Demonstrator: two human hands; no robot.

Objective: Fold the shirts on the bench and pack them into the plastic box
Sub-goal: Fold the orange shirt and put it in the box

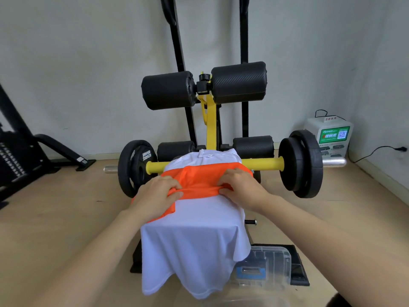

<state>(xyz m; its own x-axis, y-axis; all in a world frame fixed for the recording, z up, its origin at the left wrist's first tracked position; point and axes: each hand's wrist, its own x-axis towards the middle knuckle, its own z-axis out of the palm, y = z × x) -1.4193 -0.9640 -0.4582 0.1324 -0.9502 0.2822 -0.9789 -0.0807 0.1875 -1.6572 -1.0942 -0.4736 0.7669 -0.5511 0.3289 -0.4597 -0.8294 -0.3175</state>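
Note:
An orange shirt [203,180] lies bunched across a white shirt [192,238] that drapes over the bench and hangs down toward me. My left hand [157,193] grips the orange shirt's near edge on the left. My right hand [241,187] pinches the same edge on the right. A clear plastic box [272,269] with a blue latch stands on the floor at the lower right, partly hidden by the white shirt's hem. The bench itself is hidden under the shirts.
The gym machine behind the bench has a yellow bar [263,163], black weight plates [305,167] [132,167] and black foam rollers [239,82]. A white charging box [329,135] stands by the wall at right. A black frame [20,156] stands at left.

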